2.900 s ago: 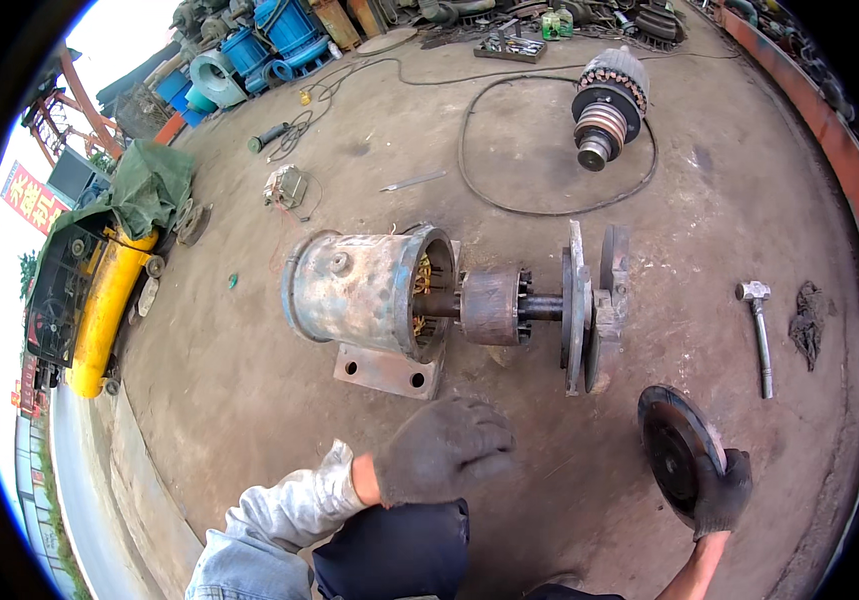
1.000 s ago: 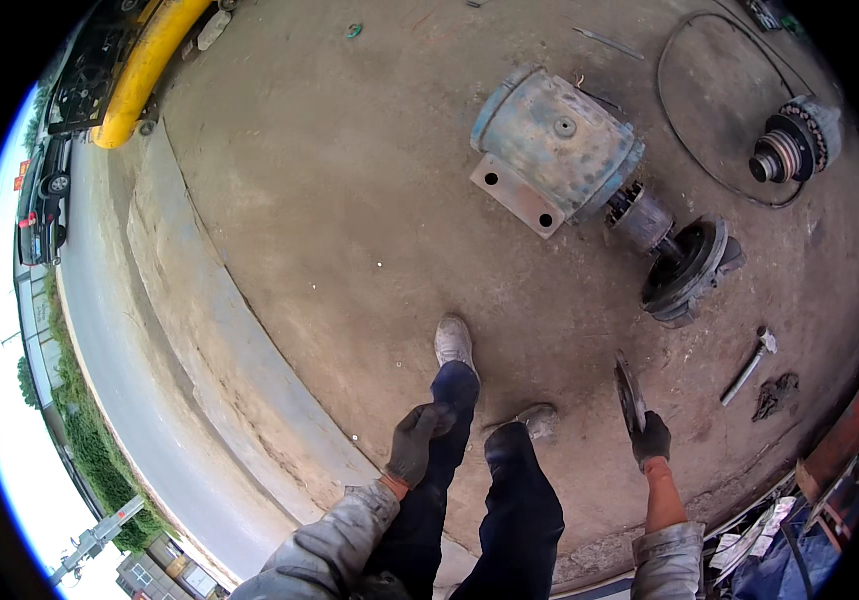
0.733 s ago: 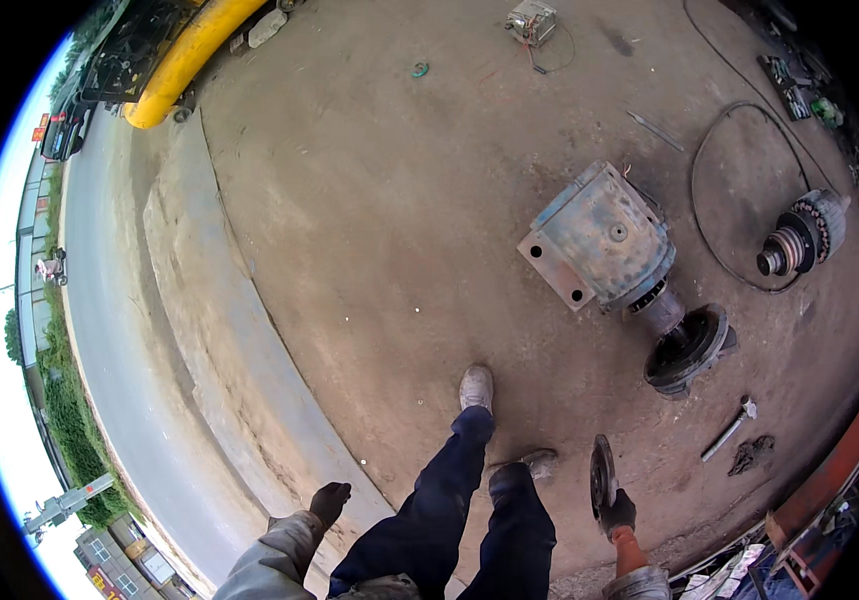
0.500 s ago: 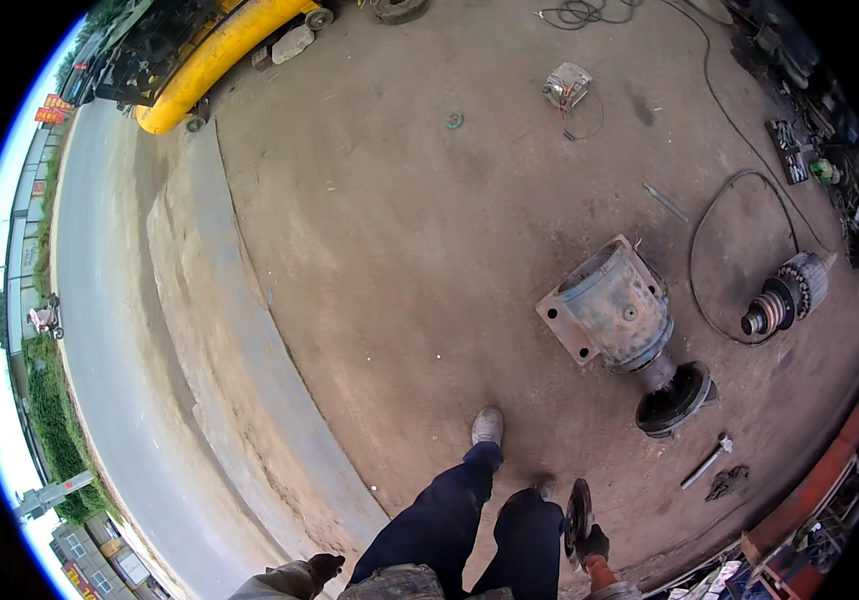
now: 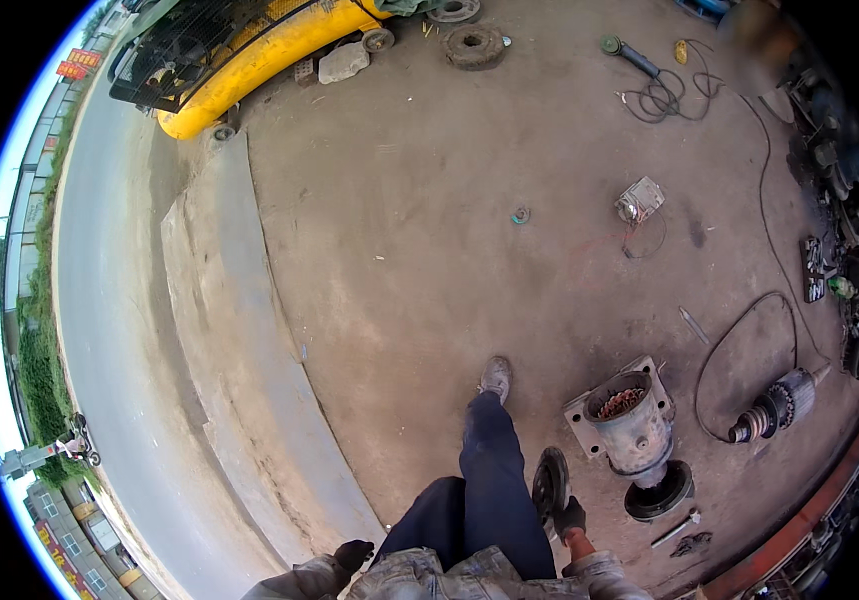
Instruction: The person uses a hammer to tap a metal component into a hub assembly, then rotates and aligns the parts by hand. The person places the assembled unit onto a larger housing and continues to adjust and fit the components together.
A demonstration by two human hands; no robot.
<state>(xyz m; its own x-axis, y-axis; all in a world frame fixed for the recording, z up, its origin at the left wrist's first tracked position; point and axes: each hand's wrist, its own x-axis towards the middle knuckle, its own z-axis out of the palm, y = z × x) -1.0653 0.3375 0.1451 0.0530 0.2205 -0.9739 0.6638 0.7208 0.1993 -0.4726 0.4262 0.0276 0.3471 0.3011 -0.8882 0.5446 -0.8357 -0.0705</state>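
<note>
My right hand (image 5: 571,514), in a dark glove, grips a round dark metal end cover (image 5: 550,482) by its edge beside my right leg. My left hand (image 5: 354,554), also dark-gloved, hangs at my left side; its fingers look loosely apart and I see nothing in them. Ahead and to the right stands a grey motor housing (image 5: 639,440) with copper windings (image 5: 619,402) visible in its open top. Its lower end meets a dark round flange (image 5: 684,490) on the ground. A hammer (image 5: 676,528) lies just right of my right hand, next to a dark crumpled rag-like lump (image 5: 691,544).
A motor rotor (image 5: 774,405) lies on the right, by a long black cable (image 5: 714,365). Farther ahead are a small metal unit (image 5: 640,200) and an angle grinder (image 5: 631,56). A yellow tank machine (image 5: 249,68) stands far left, near the road (image 5: 114,300). Parts line the right edge.
I have stepped forward, one shoe ahead. The motor housing, rotor and hammer now sit lower in view, and more of the far ground shows. The end cover stays in my right hand.
</note>
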